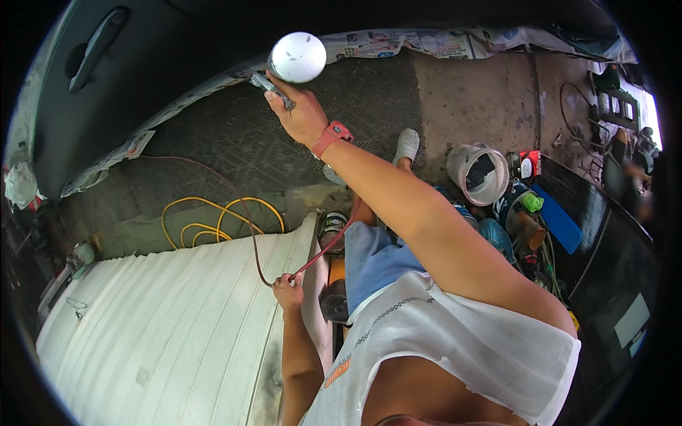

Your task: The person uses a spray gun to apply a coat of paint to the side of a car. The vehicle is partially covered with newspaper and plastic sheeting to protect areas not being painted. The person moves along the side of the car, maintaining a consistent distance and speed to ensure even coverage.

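My right hand [301, 113], a red watch on its wrist, is wrapped round a spray gun [271, 89] with a round white cup [299, 57] on top. The gun is held close to a dark car body panel [213, 42], whose lower edge is lined with newspaper masking [440, 44]. Whether gun and panel touch, I cannot tell. Lower down, my left hand [288, 290] is closed on a thin red hose [327, 248]. That hose hangs in a loop to the left of the hand and runs up past my leg on the other side.
A white ribbed panel [163, 319] fills the lower left. Behind it, a yellow hose [188, 201] lies coiled on the floor. To my right stand a clear bucket [477, 174], several cans and a blue flat piece [558, 216]. A person [625, 170] is at the far right.
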Motion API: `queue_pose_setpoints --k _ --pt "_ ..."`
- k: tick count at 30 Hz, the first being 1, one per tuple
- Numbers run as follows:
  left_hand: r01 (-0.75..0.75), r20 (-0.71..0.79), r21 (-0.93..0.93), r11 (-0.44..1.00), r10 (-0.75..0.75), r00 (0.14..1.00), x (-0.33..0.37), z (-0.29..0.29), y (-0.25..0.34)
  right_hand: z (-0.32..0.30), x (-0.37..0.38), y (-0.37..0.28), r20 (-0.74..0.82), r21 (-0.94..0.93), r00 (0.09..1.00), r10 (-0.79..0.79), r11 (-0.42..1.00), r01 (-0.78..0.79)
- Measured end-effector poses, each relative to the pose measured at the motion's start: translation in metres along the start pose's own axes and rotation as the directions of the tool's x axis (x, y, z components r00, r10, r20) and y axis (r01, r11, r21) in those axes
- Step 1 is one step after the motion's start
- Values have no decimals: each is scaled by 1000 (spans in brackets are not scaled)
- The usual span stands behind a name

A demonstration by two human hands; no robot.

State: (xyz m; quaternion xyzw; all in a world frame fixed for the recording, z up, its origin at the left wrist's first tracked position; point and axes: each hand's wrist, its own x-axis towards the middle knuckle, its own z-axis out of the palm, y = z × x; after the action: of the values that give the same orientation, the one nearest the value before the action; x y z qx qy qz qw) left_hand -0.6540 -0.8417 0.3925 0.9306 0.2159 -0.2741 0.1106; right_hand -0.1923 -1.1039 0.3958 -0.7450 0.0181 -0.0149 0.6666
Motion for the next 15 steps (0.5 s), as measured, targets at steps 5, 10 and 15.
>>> queue_pose_setpoints --k 5,10,15 --pt "-79 36 -28 997 80 996 10 17 28 -49 4 38 -133 -61 990 54 996 -62" --pt "-173 34 9 985 173 984 20 42 72 -166 -19 78 -339 56 934 114 993 -101" --pt "-240 96 -27 970 241 966 34 40 127 -296 -37 96 -539 73 803 253 964 -255"
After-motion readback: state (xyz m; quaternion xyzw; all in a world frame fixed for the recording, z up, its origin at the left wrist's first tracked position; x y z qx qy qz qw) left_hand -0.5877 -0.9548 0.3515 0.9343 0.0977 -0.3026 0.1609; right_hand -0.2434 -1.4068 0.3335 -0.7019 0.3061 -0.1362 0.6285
